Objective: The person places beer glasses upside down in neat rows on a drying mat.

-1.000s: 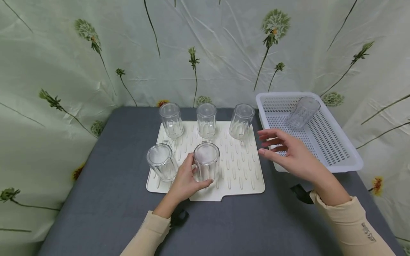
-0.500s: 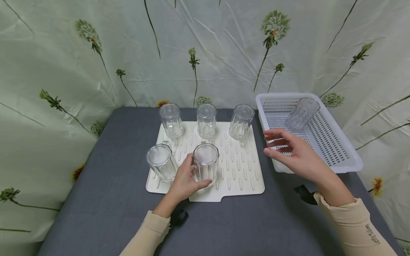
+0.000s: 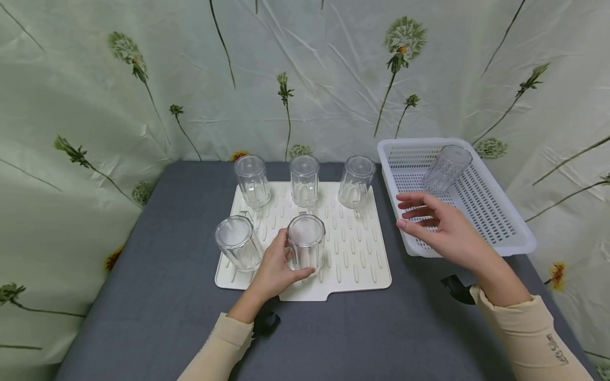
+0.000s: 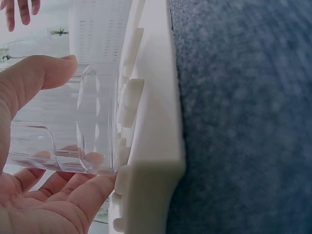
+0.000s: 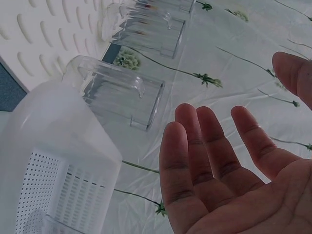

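In the head view my left hand (image 3: 276, 270) holds a clear glass mug (image 3: 306, 238) at the front middle of a white ridged drying mat (image 3: 352, 264). Seen from the left wrist, the thumb lies on one side of the mug (image 4: 63, 117) and the fingers on the other, its rim down against the mat's ridges. Another upturned mug (image 3: 238, 243) stands just left of it, and three more, such as the mug (image 3: 304, 182), line the back. My right hand (image 3: 443, 227) hovers above the near left rim of a white basket (image 3: 505, 211), fingers loosely bent, nothing in them.
Inside the basket, a clear glass (image 3: 447, 168) leans tilted at the far end. Dark grey cloth (image 3: 157, 296) covers the table. A flower-printed curtain (image 3: 333, 79) hangs behind and at both sides.
My right hand has drifted slightly to the right, over the basket's near left edge. The left hand stays on the same mug, and the mugs keep their places.
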The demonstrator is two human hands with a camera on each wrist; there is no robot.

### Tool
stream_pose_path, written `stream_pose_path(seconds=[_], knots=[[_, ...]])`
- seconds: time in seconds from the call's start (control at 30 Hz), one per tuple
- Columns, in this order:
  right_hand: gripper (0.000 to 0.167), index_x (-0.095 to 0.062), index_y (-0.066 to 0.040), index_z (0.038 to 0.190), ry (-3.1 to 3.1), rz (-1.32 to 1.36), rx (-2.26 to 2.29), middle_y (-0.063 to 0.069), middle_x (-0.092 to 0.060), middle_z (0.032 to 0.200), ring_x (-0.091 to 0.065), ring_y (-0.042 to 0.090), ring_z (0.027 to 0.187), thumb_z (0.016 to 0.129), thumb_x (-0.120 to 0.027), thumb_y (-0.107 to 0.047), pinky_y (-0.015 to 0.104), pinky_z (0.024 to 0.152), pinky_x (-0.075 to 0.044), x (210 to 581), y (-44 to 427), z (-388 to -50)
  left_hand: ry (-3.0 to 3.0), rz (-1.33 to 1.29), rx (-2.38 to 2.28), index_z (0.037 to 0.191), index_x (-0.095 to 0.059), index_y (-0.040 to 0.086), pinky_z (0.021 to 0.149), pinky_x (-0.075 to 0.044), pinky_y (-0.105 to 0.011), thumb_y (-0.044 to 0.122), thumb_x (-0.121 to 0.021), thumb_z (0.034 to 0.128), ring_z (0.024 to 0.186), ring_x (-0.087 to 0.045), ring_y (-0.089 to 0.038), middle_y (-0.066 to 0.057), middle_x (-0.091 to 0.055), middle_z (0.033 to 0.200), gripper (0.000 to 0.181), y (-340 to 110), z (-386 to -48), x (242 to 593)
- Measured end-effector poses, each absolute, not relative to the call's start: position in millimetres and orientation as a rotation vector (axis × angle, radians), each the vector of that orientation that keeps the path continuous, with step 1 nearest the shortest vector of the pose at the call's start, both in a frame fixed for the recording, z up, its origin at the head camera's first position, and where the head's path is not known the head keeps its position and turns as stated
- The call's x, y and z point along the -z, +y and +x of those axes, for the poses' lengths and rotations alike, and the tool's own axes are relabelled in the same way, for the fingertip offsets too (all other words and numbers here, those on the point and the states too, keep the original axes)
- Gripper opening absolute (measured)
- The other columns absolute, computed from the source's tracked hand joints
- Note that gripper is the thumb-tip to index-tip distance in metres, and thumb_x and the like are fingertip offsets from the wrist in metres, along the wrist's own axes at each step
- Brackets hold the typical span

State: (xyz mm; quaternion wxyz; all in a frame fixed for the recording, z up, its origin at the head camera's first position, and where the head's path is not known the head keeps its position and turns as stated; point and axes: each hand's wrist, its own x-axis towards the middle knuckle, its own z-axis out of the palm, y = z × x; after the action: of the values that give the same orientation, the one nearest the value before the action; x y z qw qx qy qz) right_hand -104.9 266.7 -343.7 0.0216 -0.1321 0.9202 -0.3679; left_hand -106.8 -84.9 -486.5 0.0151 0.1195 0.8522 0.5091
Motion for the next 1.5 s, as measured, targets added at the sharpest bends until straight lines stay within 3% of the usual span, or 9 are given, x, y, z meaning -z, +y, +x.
stream_pose_path(seconds=[0.2, 0.27, 0.5, 0.9, 1.0, 1.17, 1.23, 1.33, 1.5], knots=[[0.054, -0.055, -0.012, 0.153, 2.858, -0.402, 1.14, 0.014, -0.066, 0.143, -0.067, 0.009, 0.114, 0.104, -0.073, -0.027, 0.01, 0.089, -0.051, 345, 268, -105, 2.643, 0.367, -1.589, 0.143, -0.048, 0.005, 0.107, -0.059, -0.049, 0.015, -0.101, 0.0716, 0.128, -0.063, -0.036, -0.017, -0.062, 0.135, 0.09, -85, -107, 487], [0.054, -0.055, -0.012, 0.153, 2.854, -0.401, 1.142, 0.014, -0.066, 0.144, -0.066, 0.007, 0.114, 0.104, -0.073, -0.027, 0.01, 0.089, -0.051, 345, 269, -106, 2.643, 0.37, -1.587, 0.144, -0.048, 0.004, 0.107, -0.059, -0.05, 0.015, -0.101, 0.0718, 0.13, -0.063, -0.037, -0.018, -0.062, 0.137, 0.09, -85, -107, 487], [0.056, -0.055, -0.01, 0.153, 2.85, -0.401, 1.149, 0.016, -0.065, 0.145, -0.069, 0.033, 0.12, 0.103, -0.074, -0.027, 0.009, 0.088, -0.05, 346, 269, -108, 2.634, 0.374, -1.586, 0.149, -0.045, 0.004, 0.11, -0.057, -0.051, 0.013, -0.101, 0.0719, 0.138, -0.06, -0.04, -0.02, -0.06, 0.143, 0.096, -86, -107, 489], [0.055, -0.055, -0.01, 0.153, 2.839, -0.381, 1.151, 0.016, -0.064, 0.145, -0.068, 0.034, 0.122, 0.104, -0.073, -0.027, 0.009, 0.089, -0.049, 348, 272, -111, 2.622, 0.352, -1.583, 0.15, -0.044, 0.005, 0.112, -0.056, -0.051, 0.013, -0.101, 0.0727, 0.138, -0.06, -0.041, -0.021, -0.059, 0.144, 0.096, -86, -107, 491], [0.055, -0.055, -0.011, 0.153, 2.845, -0.376, 1.147, 0.015, -0.065, 0.145, -0.068, 0.023, 0.119, 0.104, -0.073, -0.028, 0.01, 0.089, -0.049, 350, 274, -112, 2.61, 0.345, -1.594, 0.15, -0.044, 0.005, 0.113, -0.055, -0.052, 0.012, -0.1, 0.0728, 0.138, -0.059, -0.041, -0.021, -0.059, 0.144, 0.096, -86, -107, 491], [0.054, -0.055, -0.012, 0.153, 2.842, -0.371, 1.147, 0.014, -0.065, 0.145, -0.06, -0.011, 0.108, 0.104, -0.073, -0.028, 0.011, 0.089, -0.051, 352, 277, -114, 2.604, 0.346, -1.599, 0.152, -0.043, 0.005, 0.114, -0.054, -0.053, 0.012, -0.1, 0.0732, 0.138, -0.059, -0.042, -0.022, -0.058, 0.145, 0.097, -86, -106, 490], [0.054, -0.055, -0.012, 0.153, 2.84, -0.371, 1.149, 0.015, -0.064, 0.146, -0.058, -0.015, 0.107, 0.104, -0.073, -0.028, 0.011, 0.089, -0.051, 352, 278, -115, 2.609, 0.35, -1.599, 0.152, -0.043, 0.004, 0.114, -0.054, -0.052, 0.011, -0.1, 0.0734, 0.138, -0.059, -0.042, -0.022, -0.058, 0.145, 0.097, -86, -106, 490], [0.053, -0.056, -0.012, 0.152, 2.841, -0.359, 1.146, 0.015, -0.064, 0.147, -0.063, -0.006, 0.11, 0.105, -0.072, -0.028, 0.011, 0.088, -0.051, 352, 279, -116, 2.613, 0.358, -1.602, 0.152, -0.044, 0.004, 0.113, -0.055, -0.052, 0.011, -0.099, 0.0738, 0.138, -0.06, -0.041, -0.022, -0.059, 0.145, 0.096, -86, -106, 489], [0.055, -0.053, -0.008, 0.154, 2.831, -0.325, 1.138, 0.018, -0.062, 0.149, -0.068, 0.03, 0.122, 0.106, -0.07, -0.029, 0.01, 0.087, -0.05, 352, 281, -119, 2.625, 0.366, -1.602, 0.151, -0.045, 0.003, 0.112, -0.056, -0.052, 0.009, -0.099, 0.0738, 0.137, -0.06, -0.041, -0.021, -0.06, 0.144, 0.095, -86, -105, 488]])
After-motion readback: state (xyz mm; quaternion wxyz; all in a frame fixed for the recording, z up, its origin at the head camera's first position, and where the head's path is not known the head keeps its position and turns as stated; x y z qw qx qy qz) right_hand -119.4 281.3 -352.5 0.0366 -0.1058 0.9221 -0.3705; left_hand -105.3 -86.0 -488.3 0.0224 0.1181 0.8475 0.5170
